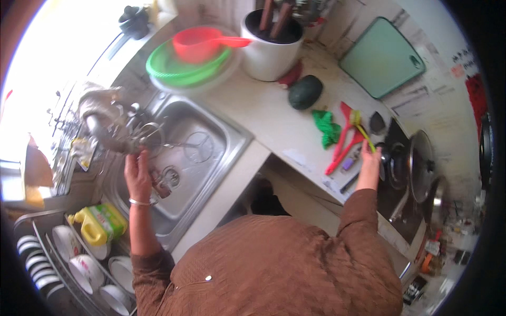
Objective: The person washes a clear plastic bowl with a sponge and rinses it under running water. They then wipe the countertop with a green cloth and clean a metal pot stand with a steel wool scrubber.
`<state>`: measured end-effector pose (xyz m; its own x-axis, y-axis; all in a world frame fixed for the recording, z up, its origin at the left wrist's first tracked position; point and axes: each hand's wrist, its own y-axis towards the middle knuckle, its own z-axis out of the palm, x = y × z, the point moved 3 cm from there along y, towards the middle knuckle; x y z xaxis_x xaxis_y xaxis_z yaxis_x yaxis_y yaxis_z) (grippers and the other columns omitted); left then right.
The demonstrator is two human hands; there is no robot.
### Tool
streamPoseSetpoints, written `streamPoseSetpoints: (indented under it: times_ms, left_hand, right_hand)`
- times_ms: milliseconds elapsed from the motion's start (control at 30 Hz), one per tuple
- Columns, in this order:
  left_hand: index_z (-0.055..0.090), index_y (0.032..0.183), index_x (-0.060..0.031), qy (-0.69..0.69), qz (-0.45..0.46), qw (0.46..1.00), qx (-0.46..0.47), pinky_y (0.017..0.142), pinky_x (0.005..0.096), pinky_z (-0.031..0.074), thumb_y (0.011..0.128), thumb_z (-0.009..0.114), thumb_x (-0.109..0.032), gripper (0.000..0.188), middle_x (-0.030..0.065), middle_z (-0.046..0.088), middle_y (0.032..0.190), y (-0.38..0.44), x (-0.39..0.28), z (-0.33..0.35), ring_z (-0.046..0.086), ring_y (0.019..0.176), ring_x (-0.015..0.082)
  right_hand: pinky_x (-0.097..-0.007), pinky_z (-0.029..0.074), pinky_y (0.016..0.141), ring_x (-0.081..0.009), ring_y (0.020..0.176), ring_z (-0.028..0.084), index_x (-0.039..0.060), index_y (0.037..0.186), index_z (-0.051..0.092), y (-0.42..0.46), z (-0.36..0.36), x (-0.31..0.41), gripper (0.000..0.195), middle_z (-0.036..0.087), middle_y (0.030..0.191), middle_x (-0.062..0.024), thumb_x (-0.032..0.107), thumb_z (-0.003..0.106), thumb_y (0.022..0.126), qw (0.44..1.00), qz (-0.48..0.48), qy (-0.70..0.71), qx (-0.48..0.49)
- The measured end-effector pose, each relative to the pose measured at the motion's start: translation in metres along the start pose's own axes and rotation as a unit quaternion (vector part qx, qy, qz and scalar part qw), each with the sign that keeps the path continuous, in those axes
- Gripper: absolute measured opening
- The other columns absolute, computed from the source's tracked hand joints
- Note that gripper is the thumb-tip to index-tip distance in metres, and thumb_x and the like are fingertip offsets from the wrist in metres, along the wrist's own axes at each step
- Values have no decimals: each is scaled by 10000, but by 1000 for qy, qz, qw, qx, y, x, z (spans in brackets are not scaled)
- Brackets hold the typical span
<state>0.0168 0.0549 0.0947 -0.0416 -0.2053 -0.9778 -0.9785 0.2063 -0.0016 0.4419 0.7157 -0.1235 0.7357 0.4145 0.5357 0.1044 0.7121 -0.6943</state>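
My left hand (138,177) is raised over the left part of the steel sink (215,189), its fingertips at the curved metal tap (104,136). Blur hides whether the fingers grip anything. Beside them, a round wire kitchen tool (199,147) with a thin handle hangs over or lies in the basin. At the counter's right, my right hand (369,164) has its fingers closed on the thin handle of a yellow-green brush (355,117). Under that brush lie red plastic utensils (339,148). A purple-handled tool (348,163) and a green mesh cloth (326,128) are close by.
Behind the cloth sits a dark green round fruit or vegetable (305,92). A red dipper (197,45) rests on a green basin (158,71) near a white bucket (272,59). A lidded pan (420,166) stands right; a dish rack (55,252) with bowls stands left.
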Motion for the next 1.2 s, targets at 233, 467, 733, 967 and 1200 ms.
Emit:
streamPoseSetpoints:
  times_ms: [233,467,733,967,1200]
  left_hand:
    - [580,1103,-65,13,-116,991,70,480,219,446,925,612,-173,210,-6,598,826,8,-31,-4,519,550,61]
    - [576,1119,-62,46,-66,991,109,494,217,451,928,609,-180,227,-6,593,886,9,-28,-10,526,607,56]
    - [593,1106,-47,65,-30,993,96,499,233,449,918,600,-142,211,22,568,876,6,-34,-8,525,600,70]
    - [585,1031,-36,93,-11,993,67,490,229,440,919,597,-124,142,-1,547,840,8,-30,-5,511,584,60]
    - [599,999,-41,154,108,981,41,729,379,464,872,634,-164,181,141,574,912,9,-17,-7,583,816,250]
  right_hand:
    - [-295,517,589,-173,845,611,15,1117,552,-6,-4,-39,319,629,970,-107,285,539,947,943,121,-179,253]
    - [-259,492,701,-165,965,606,55,1171,584,-418,87,-298,329,608,1173,-80,288,572,938,615,103,-494,606]
    - [-278,511,716,-111,845,611,25,1046,646,-510,110,-424,311,652,971,-29,301,593,915,462,231,-554,653]
    - [-305,574,636,-217,873,683,37,926,576,-450,136,-360,231,662,1037,-149,252,499,963,569,75,-505,645]
    - [-406,530,848,-281,998,640,34,773,510,-418,108,-307,311,624,1104,-203,244,422,986,536,150,-455,695]
